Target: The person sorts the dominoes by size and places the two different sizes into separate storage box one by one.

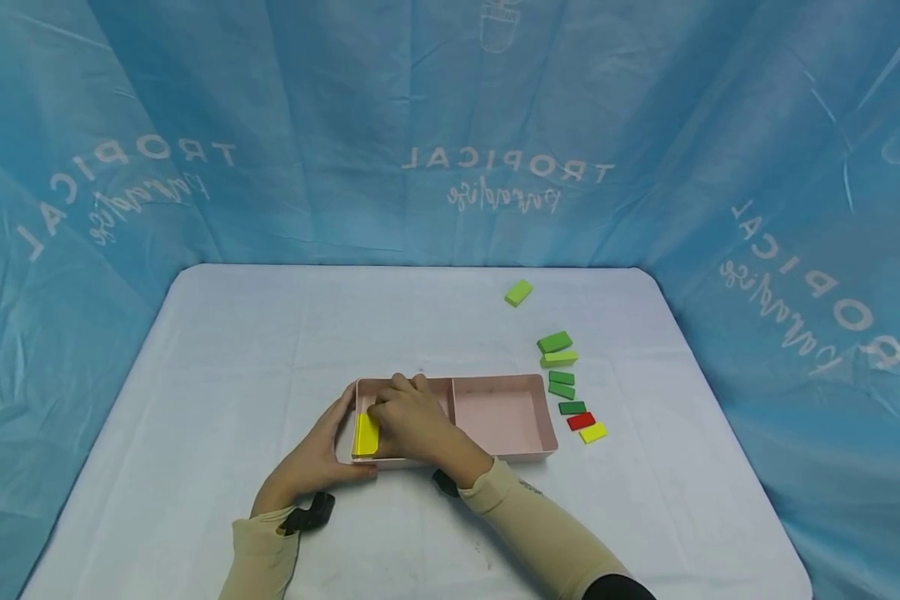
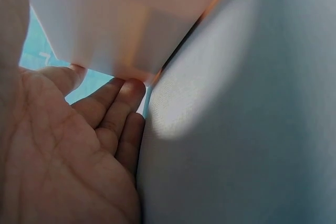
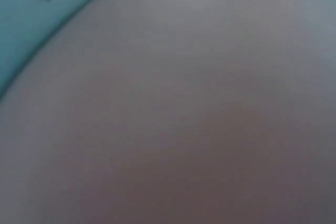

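Note:
A shallow pink box (image 1: 504, 417) with two compartments lies on the table. My left hand (image 1: 313, 457) holds its left end, thumb along the near side and fingers at the far left corner. In the left wrist view, fingertips (image 2: 131, 90) touch the wall of the box (image 2: 105, 30). My right hand (image 1: 418, 423) reaches into the left compartment, its fingers bent against a yellow block (image 1: 367, 435) at the left end. It seems to pinch that block, though the fingertips are mostly hidden. The right wrist view is only a blur.
Right of the box, a loose column of small blocks runs along the table: several green blocks (image 1: 562, 378), a red block (image 1: 581, 421) and another yellow block (image 1: 593, 432). A light green block (image 1: 519, 292) lies farther back. Blue curtains (image 1: 450, 100) surround the white table (image 1: 232, 350).

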`<state>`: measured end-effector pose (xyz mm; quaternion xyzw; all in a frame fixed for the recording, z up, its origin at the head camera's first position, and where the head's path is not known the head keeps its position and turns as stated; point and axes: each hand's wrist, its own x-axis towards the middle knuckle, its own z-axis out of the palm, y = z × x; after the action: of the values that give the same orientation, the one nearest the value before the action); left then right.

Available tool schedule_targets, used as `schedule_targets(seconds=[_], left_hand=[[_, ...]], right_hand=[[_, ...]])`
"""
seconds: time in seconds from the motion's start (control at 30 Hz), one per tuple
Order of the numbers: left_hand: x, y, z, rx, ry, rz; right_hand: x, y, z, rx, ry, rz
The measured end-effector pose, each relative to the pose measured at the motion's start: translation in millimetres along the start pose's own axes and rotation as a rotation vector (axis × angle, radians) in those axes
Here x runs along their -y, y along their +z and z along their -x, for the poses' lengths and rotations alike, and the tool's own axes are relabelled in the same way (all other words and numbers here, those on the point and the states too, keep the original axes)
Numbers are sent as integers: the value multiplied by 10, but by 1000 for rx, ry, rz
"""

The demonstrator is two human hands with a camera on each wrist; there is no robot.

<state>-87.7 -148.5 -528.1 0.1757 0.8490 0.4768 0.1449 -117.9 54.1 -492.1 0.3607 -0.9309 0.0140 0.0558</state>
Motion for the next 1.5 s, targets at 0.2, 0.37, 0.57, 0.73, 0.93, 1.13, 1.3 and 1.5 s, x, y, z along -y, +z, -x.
schedule_targets(seconds=[0.2, 0.37, 0.57, 0.73, 0.93, 1.13, 1.3, 1.5], left_hand=[[15, 14, -2, -3, -2, -6], [54, 18, 0, -10, 13, -6], [62, 11, 7, -17, 23, 4], [52, 7, -3, -22, 30, -5], [65, 11, 3, -22, -3, -25], [72, 21, 9, -21, -17, -43], [73, 29, 16, -29, -1, -55], [34, 31, -3, -14, -12, -39]], right_hand=[[-31, -63, 22, 33, 32, -50], [-86, -192, 118, 29, 117, -139], [-184, -270, 279, -76, 176, -207], [-269, -277, 419, -204, 230, -254], [-358, -243, 589, -335, 295, -340], [-467, -257, 754, -439, 355, -348], [-567, -290, 912, -487, 401, -347], [-710, -318, 1154, -521, 494, -356]])
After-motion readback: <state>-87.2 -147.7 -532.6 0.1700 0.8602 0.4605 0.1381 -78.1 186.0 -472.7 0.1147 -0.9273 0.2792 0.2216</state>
